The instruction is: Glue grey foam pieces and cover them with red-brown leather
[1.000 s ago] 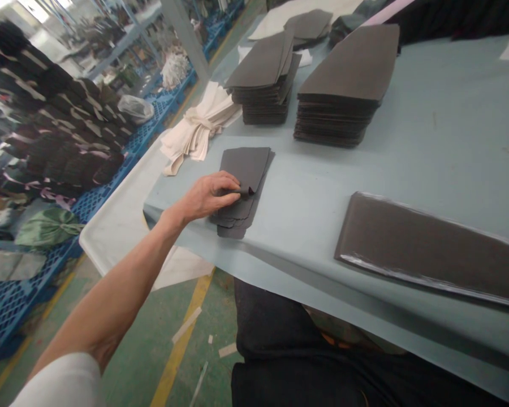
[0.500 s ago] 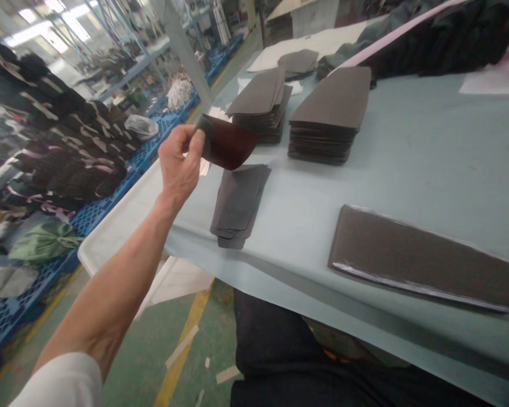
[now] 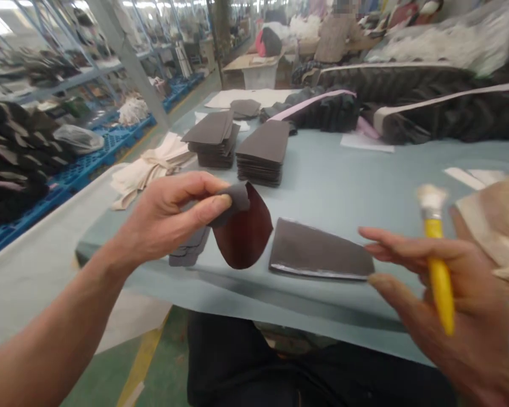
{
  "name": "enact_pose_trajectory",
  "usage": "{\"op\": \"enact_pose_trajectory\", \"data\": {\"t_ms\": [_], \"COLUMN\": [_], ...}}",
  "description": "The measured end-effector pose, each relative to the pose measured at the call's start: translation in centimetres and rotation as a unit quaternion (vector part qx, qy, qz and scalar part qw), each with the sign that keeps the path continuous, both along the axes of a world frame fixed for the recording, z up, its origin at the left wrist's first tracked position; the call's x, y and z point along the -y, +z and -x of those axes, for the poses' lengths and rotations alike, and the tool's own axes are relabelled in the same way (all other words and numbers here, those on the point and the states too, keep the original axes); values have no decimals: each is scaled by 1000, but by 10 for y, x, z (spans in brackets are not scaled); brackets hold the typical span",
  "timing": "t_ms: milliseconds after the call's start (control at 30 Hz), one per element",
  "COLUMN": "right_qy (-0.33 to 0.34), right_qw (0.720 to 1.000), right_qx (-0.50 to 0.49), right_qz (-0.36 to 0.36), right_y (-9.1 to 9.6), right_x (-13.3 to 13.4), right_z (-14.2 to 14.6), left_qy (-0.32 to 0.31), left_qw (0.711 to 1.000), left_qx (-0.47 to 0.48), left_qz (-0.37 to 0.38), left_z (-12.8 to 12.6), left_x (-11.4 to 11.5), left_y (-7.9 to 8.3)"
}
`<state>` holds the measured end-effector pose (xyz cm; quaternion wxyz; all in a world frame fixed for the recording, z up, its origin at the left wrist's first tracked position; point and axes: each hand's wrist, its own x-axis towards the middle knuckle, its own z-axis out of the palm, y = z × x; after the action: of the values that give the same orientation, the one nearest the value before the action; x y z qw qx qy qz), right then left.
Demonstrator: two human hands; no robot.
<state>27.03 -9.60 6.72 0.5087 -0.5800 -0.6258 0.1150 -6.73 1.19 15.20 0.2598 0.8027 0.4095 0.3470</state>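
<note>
My left hand point(image 3: 165, 217) pinches a dark leather piece point(image 3: 248, 240) between thumb and fingers. The piece is curled, with its glossy reddish-brown face showing below a folded grey edge. A yellow-handled brush point(image 3: 441, 288), bristles upward, is held among the fingers of my right hand point(image 3: 462, 299). That hand's thumb and forefinger are spread apart by the right end of a long dark panel point(image 3: 318, 251) lying on the table. A pale, shiny strip runs along the panel's near edge. Partly behind my left hand lies a small fanned pile of grey pieces point(image 3: 189, 254).
Two taller stacks of dark pieces point(image 3: 212, 129) point(image 3: 263, 147) stand farther back on the blue-green table point(image 3: 331, 169). Cream fabric strips point(image 3: 156, 161) lie left, dark bundles point(image 3: 441, 102) at the back. A beige object point(image 3: 492, 220) sits at the right; a person is in the background.
My left hand has brought the leather piece rightward and nearer, beside the long panel. My right hand with the brush has come into view. The camera has turned to the right.
</note>
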Motion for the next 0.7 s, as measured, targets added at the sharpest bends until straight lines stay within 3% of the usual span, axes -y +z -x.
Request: {"op": "enact_pose_trajectory", "data": {"t_ms": [100, 200, 300, 433, 633, 700], "right_qy": [101, 170, 173, 154, 110, 100], "right_qw": [991, 969, 956, 945, 969, 972], "right_qx": [-87, -148, -163, -216, -175, -174], "right_qz": [12, 103, 172, 189, 136, 125], "right_y": [20, 35, 39, 30, 18, 16], "right_x": [-11, -18, -18, -12, -6, -4], "right_z": [23, 42, 52, 52, 44, 42], "left_qy": [-65, -119, -166, -201, -245, -216], "left_qw": [996, 985, 972, 963, 961, 969], "left_qx": [35, 87, 123, 150, 124, 122], "left_qz": [48, 84, 116, 103, 43, 5], "left_z": [-29, -54, -74, -94, -121, -123], "left_x": [15, 25, 30, 31, 37, 36], "left_y": [0, -1, -4, -13, -12, -11]}}
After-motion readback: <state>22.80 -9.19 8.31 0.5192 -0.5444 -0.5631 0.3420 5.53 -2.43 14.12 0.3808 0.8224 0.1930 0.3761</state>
